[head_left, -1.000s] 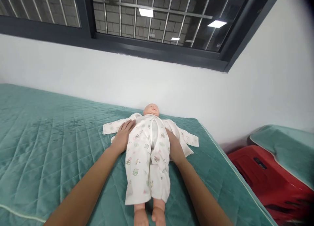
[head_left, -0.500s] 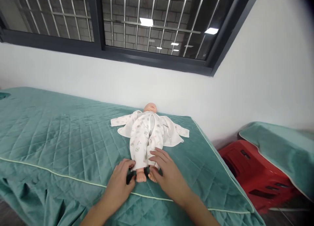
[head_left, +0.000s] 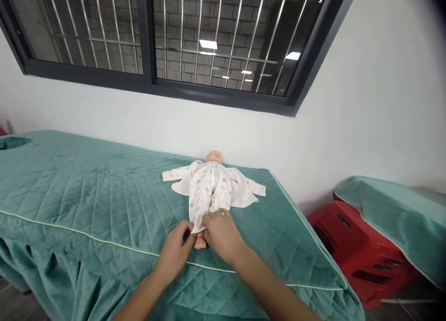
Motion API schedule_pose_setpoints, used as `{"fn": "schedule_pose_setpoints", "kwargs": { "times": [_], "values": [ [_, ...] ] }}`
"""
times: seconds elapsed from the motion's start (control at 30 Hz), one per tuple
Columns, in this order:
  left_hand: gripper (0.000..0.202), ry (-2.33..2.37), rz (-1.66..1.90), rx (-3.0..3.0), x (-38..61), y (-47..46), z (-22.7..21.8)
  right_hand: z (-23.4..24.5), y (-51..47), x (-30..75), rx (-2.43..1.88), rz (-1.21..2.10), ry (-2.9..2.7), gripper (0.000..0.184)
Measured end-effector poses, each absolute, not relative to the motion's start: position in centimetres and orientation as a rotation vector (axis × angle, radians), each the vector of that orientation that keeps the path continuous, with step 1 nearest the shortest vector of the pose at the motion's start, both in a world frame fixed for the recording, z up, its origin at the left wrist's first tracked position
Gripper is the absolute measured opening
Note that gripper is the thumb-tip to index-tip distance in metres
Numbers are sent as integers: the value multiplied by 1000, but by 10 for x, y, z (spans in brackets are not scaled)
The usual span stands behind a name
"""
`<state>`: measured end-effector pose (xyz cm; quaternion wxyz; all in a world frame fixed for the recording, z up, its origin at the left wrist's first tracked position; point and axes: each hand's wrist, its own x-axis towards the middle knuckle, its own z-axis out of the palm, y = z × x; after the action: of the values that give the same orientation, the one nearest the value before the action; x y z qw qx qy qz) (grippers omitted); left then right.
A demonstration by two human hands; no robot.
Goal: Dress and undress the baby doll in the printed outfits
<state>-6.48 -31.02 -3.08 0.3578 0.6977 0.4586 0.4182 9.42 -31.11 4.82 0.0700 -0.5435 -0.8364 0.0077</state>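
Note:
A baby doll (head_left: 213, 156) lies on its back with its head toward the wall, dressed in a white printed top (head_left: 240, 191) spread open at the sides. White printed trousers (head_left: 200, 198) cover its legs. My left hand (head_left: 177, 246) pinches the cuff of the trouser leg on the left, thumb and fingers together at its edge. On the other side of that cuff, my right hand (head_left: 223, 232) has its fingers closed on the cloth. One doll foot (head_left: 200, 242) pokes out between my hands; the other is hidden behind my right hand.
Under the doll is a bed with a green quilted cover (head_left: 104, 195), its piped edge running along the front. A red plastic stool (head_left: 362, 251) stands to the right, partly under another green cover (head_left: 386, 214). A barred window (head_left: 219, 47) is in the wall behind.
My right hand has moved left from the right trouser leg to the left leg's cuff. Both hands have closed on that cuff. The view has tilted up slightly.

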Motion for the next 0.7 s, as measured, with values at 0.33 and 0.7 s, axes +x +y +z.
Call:
{"fn": "schedule_pose_setpoints", "kwargs": {
  "times": [0.33,0.7],
  "values": [
    [5,1287,975,1893,-90,-324,-24,59,-331,116,-1337,333,-2373,8],
    [17,1238,654,2469,-23,-306,27,3,-338,150,-1830,302,-2025,10]
  ]
}}
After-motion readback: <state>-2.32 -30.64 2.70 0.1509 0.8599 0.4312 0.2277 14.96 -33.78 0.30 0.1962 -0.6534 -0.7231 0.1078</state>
